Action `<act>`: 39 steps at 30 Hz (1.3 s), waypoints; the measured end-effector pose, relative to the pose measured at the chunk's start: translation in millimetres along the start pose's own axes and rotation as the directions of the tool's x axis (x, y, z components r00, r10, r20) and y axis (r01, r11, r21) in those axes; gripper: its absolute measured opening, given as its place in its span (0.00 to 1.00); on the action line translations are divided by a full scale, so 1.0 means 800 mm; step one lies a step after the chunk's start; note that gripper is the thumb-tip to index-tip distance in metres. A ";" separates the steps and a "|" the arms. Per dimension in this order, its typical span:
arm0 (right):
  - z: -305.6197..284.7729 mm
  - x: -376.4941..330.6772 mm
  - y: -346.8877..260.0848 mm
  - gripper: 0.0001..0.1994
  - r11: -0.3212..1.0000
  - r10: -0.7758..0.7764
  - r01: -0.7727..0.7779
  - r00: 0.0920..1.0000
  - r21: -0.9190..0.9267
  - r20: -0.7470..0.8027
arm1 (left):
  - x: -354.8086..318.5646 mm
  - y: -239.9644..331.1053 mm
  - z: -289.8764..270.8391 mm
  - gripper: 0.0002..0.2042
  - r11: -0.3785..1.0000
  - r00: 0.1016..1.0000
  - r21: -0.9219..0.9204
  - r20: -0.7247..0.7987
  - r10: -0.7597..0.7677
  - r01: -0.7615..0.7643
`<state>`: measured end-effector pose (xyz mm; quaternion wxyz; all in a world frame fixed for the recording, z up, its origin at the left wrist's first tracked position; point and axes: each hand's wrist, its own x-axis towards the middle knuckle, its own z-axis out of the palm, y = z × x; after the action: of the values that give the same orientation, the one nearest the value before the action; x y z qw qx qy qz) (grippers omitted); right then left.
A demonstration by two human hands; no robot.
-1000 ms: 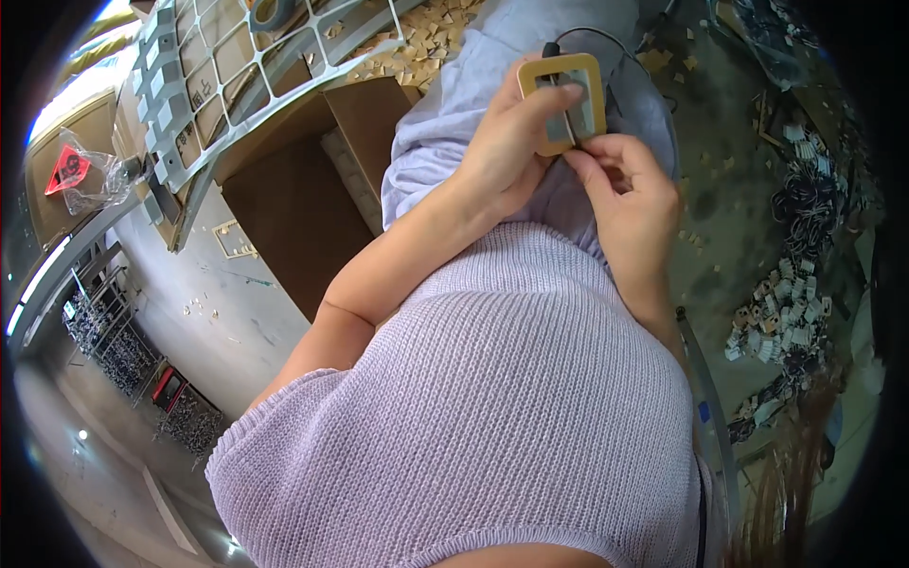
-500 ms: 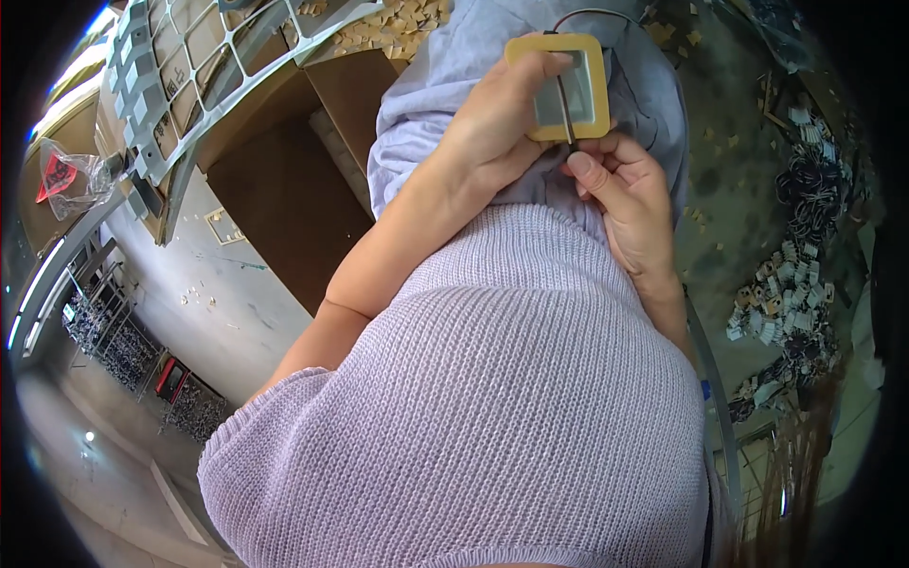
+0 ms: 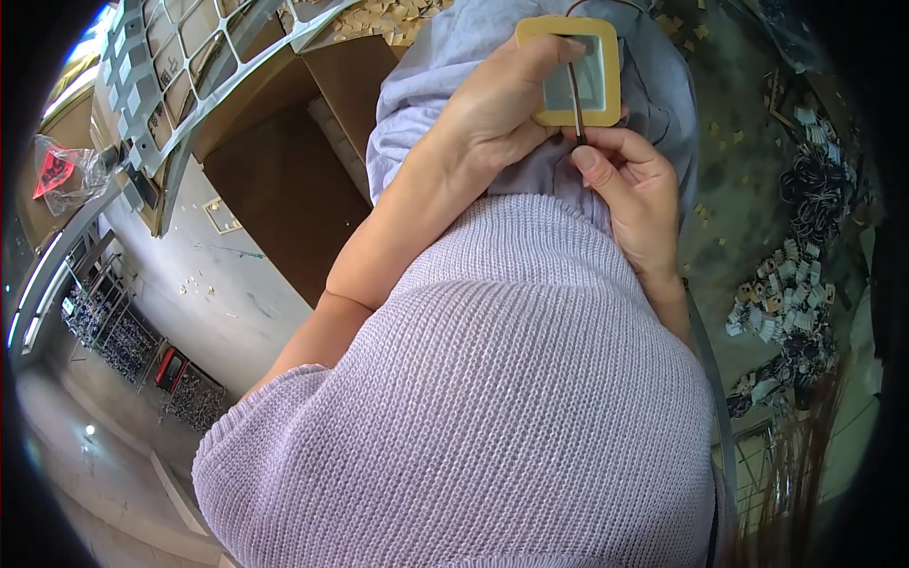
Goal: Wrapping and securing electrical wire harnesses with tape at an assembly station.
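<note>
Above my lap, my left hand (image 3: pixel 507 95) is closed on a small square panel (image 3: pixel 611 80) with a yellow rounded rim and a pale grey middle. Its thumb lies over the panel's upper part. A thin brown cable (image 3: pixel 576 95) runs down across the panel's face. My right hand (image 3: pixel 639 185) pinches the cable's dark lower end between thumb and forefinger, just below the panel's bottom edge. The cable's other end loops off beyond the top of the panel. Under both hands is a pale lilac cloth (image 3: pixel 417 104) covering my lap.
An open cardboard box (image 3: pixel 275 189) stands to the left, beside a white plastic grid (image 3: pixel 232 62). Small yellowish pieces (image 3: pixel 379 19) lie heaped at the far side. On the right floor are dark coiled cables (image 3: pixel 816 194) and white parts (image 3: pixel 781 293). A clear bag (image 3: pixel 80 180) hangs far left.
Both hands and the panel have shifted slightly away from me and to the right. The cable still crosses the panel, and the right hand still pinches its lower end.
</note>
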<state>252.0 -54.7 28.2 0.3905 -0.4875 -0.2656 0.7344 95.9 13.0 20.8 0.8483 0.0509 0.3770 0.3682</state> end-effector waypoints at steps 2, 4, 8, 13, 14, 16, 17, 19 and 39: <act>-0.002 0.000 0.001 0.10 0.998 0.021 -0.020 1.000 -0.065 0.016 | -0.002 -0.006 0.001 0.16 0.995 0.996 0.047 0.001 0.092 -0.092; -0.001 0.002 0.006 0.10 0.997 0.019 -0.019 1.000 -0.078 -0.003 | 0.002 -0.017 -0.005 0.15 0.971 0.976 0.091 0.035 0.217 -0.219; -0.001 0.000 0.005 0.09 0.983 0.059 -0.063 0.998 -0.171 -0.024 | -0.003 -0.023 -0.002 0.13 0.924 0.954 0.238 0.087 0.287 -0.300; -0.002 0.004 0.010 0.09 0.991 0.051 -0.053 0.999 -0.123 -0.013 | 0.000 -0.019 -0.003 0.12 0.925 0.960 0.256 0.069 0.271 -0.280; 0.001 0.000 0.010 0.09 0.996 0.050 -0.051 0.999 -0.076 -0.017 | -0.001 -0.019 -0.004 0.12 0.929 0.963 0.253 0.062 0.264 -0.271; 0.004 0.005 0.005 0.10 0.998 0.067 -0.067 0.998 -0.022 -0.016 | 0.004 -0.017 -0.006 0.12 0.955 0.973 0.185 0.059 0.224 -0.231; 0.002 0.005 0.001 0.10 0.990 0.092 -0.092 0.996 -0.110 -0.005 | 0.004 -0.015 -0.001 0.13 0.969 0.977 0.132 -0.002 0.211 -0.209; -0.001 0.005 0.003 0.09 0.990 0.075 -0.073 0.997 -0.121 0.005 | 0.002 -0.010 0.004 0.14 0.989 0.989 0.012 -0.017 0.148 -0.148; 0.000 0.080 -0.026 0.29 0.950 -0.301 0.269 0.924 0.158 0.237 | -0.024 0.063 -0.015 0.17 0.930 0.987 0.366 0.161 -0.030 -0.031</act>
<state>244.1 10.2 11.4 0.4842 -0.3190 -0.3367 0.7418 49.2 34.4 42.4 0.8518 0.2389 0.3684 0.2858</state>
